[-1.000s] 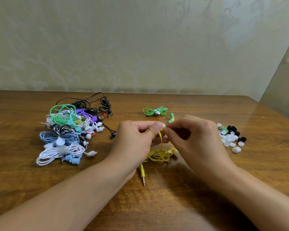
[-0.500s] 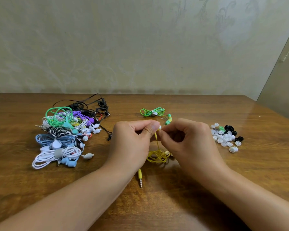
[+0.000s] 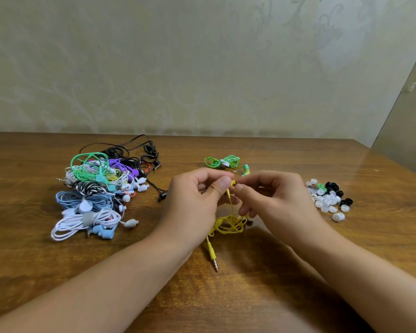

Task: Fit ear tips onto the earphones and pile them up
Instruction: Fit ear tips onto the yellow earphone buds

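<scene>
Pinching the yellow earphones [image 3: 229, 222] at one earbud, the left hand [image 3: 197, 200] has thumb and forefinger clamped on the bud at frame centre, its cable dropping to the coiled bundle on the table [image 3: 274, 296] with the jack plug [image 3: 214, 259] pointing toward the lower edge. The right hand [image 3: 276, 200] is curled, fingertips meeting the same bud from the other side, gripping it or a tip on it; which one is hidden.

What changed: in the two earlier pictures a small white speck showed between the two thumbs, most likely an ear tip. Now only yellow shows there, and the thumbs have closed in over the spot. Hands sit at roughly the same place over the bundle; the apparent sideways drift of the piles looks like head movement, not object movement.

Reading for the task: likely the tip is being pressed or rolled onto the nozzle right now, so seating is in progress, not confirmed. Cannot tell whether it is fully on. The second bud of this pair is not visible.

Rest of the layout:
- pile of earphones [image 3: 96, 195] at left of the frame, many colours, presumably the finished stack
- green earphones [image 3: 222, 162] just beyond the hands, still bundled, likely next
- loose ear tips [image 3: 328, 200] at right, white, black and at least one green

Writing: no brand, label or text readable anywhere; the buds and plug are too small to show any.
</scene>
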